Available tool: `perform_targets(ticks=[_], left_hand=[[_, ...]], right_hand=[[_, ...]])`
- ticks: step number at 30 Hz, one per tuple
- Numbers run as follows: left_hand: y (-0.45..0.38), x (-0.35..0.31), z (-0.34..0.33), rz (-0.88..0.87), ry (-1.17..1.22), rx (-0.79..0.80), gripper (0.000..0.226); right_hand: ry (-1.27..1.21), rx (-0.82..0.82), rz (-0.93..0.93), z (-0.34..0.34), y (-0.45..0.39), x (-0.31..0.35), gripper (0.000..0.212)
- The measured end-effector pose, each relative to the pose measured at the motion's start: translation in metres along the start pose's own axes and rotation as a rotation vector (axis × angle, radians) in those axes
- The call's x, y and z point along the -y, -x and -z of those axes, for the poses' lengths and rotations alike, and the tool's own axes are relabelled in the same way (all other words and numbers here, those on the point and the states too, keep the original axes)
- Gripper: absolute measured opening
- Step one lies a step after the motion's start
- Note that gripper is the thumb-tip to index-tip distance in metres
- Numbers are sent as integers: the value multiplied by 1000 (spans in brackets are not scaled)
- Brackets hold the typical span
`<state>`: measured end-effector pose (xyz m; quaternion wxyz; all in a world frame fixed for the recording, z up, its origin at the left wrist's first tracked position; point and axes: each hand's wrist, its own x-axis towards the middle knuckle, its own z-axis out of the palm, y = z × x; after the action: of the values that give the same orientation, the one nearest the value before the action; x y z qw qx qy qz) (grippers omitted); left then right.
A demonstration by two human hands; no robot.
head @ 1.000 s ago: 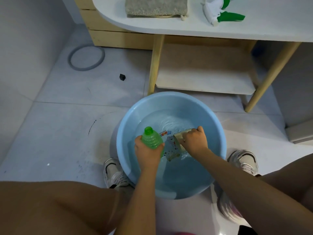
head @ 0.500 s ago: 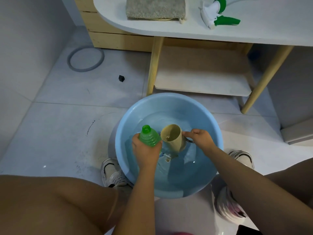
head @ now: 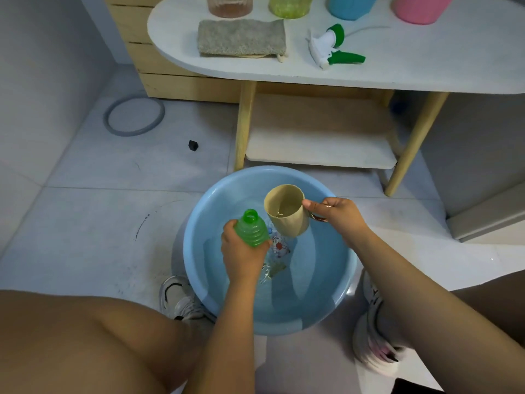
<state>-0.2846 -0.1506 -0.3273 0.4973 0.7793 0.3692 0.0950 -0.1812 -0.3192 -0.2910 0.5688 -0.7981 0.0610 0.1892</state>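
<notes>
- The green bottle (head: 251,229) is translucent, with a ribbed shoulder and a short green neck. It stands roughly upright in the water of the blue basin (head: 312,297), and its printed label is blurred below the waterline.
- The left grip (head: 243,255) is curled round the bottle's body, just under the ribs.
- The beige mug (head: 287,211) has a wavy rim and holds a little water. It is tilted just beside the bottle's neck, above the water.
- The right grip (head: 338,218) pinches the mug's coppery handle, with the thumb against the mug's wall.

Table (head: 426,64) bears a grey cloth (head: 241,38) near its left end, spray head (head: 331,48) just beside; grey ring (head: 133,134) on floor (head: 85,223).
</notes>
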Motion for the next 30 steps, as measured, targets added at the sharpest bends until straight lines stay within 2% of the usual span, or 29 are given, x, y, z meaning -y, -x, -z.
perform_targets(ticks=[9, 21, 30], left_hand=[[6, -1, -1, -94, -32, 57, 71], [3, -9, -2, -98, -12, 67, 67], [1, -9, -2, -120, -5, 80, 73]], right_hand=[[120, -7, 54, 6, 7, 30, 60], [466, -91, 396, 8, 15, 64, 62], [568, -106, 481, 5, 22, 77, 60]])
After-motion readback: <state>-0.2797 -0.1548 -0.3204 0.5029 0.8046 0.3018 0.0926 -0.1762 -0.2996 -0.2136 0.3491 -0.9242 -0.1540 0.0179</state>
